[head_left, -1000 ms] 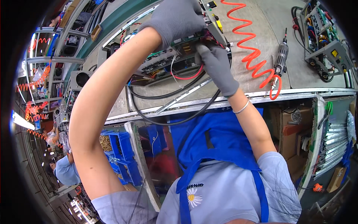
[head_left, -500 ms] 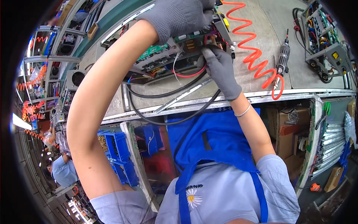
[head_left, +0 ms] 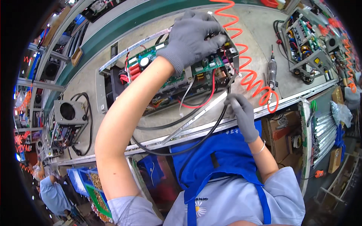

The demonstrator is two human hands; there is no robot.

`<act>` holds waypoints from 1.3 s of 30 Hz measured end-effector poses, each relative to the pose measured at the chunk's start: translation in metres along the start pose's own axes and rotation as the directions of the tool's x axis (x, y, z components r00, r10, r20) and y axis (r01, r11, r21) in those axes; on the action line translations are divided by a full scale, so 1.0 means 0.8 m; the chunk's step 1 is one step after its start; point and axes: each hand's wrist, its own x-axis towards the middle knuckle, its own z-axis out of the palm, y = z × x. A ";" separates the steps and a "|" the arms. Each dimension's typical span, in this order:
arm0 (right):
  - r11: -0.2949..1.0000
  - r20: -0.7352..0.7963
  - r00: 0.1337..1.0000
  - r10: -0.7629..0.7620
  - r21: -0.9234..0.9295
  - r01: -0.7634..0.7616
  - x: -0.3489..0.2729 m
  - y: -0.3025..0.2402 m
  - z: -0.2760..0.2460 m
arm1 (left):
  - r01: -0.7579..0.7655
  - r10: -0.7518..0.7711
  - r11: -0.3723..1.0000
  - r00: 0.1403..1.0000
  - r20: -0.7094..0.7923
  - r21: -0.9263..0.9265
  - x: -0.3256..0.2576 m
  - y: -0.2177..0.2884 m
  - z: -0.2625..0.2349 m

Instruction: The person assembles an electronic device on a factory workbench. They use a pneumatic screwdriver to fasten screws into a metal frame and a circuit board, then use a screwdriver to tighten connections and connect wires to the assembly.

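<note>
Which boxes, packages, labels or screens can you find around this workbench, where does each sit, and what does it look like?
Brown cardboard box: open, on the shelf under the bench edge, right of the blue apron.
Blue plastic bins: below the bench at lower left, holding small brownish parts.
Clear plastic bag: crumpled, at the far right.
Screens: none visible.
Labels: too small to tell.

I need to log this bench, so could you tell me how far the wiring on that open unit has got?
Done: green circuit board sits in the metal chassis. In hand: left hand presses on the board, and right hand grips the black cable. Left: red wire and cable hang loose, and the chassis is open.
</note>
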 end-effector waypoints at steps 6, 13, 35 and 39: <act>0.998 -0.101 0.994 0.031 -0.044 -0.036 -0.045 -0.009 -0.031 | 0.026 -0.017 0.994 0.996 0.089 -0.107 0.004 0.000 0.000; 0.757 -0.326 0.854 -0.404 -0.643 0.113 -0.085 -0.011 -0.216 | 0.036 -0.013 0.954 0.997 0.078 -0.297 0.009 0.009 -0.003; 0.945 -0.599 0.794 0.106 0.309 0.107 -0.083 -0.045 -0.429 | 0.144 -0.130 0.959 0.989 0.074 -0.243 -0.008 -0.004 0.013; 0.939 -0.084 0.996 0.022 0.345 0.008 -0.113 -0.117 -0.217 | 0.095 -0.012 0.886 0.983 0.182 -0.454 0.002 -0.011 0.013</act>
